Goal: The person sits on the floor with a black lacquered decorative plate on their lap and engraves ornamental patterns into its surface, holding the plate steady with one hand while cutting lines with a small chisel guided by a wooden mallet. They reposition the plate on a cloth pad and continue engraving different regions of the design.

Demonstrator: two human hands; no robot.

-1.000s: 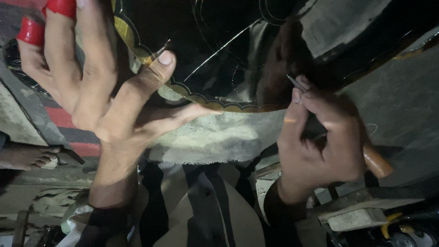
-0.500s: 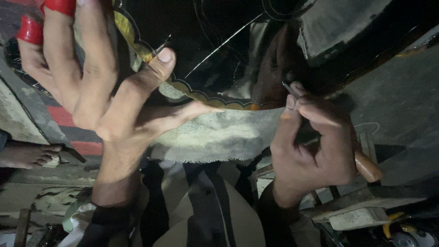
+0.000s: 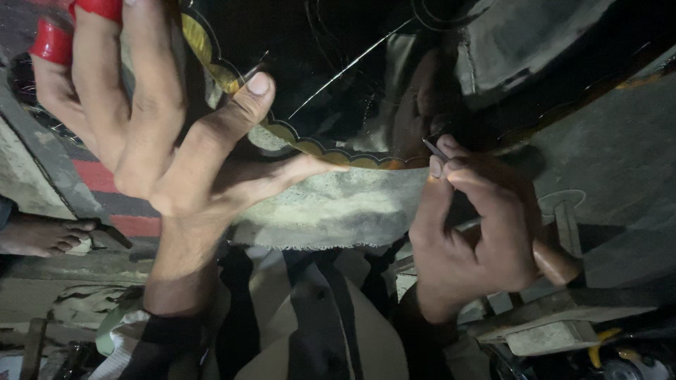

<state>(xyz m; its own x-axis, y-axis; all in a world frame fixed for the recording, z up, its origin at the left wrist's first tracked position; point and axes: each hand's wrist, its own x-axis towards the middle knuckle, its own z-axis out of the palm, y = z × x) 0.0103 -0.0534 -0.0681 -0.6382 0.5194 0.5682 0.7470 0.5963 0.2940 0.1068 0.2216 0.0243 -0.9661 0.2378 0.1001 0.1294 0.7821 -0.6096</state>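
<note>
A black fabric (image 3: 338,42) with a gold scalloped border (image 3: 317,148) is stretched in front of me, edged below by a pale cloth strip (image 3: 331,211). My left hand (image 3: 162,141) is raised over its left part, fingers spread, with red tape on two fingertips. A thin pale thread (image 3: 352,67) runs across the black fabric from near the thumb tip; I cannot tell whether the thumb touches it. My right hand (image 3: 479,239) pinches a needle tool with a wooden handle (image 3: 556,264), its metal tip (image 3: 429,146) at the gold border.
A bare foot (image 3: 39,236) rests at the left edge beside a red-striped surface (image 3: 98,176). Pale wooden bars (image 3: 556,324) and a yellow object (image 3: 607,338) lie at the lower right. Grey floor (image 3: 620,155) shows to the right.
My right hand has shifted slightly left and down, bringing the tool's tip onto the gold border. The left hand has stayed almost still.
</note>
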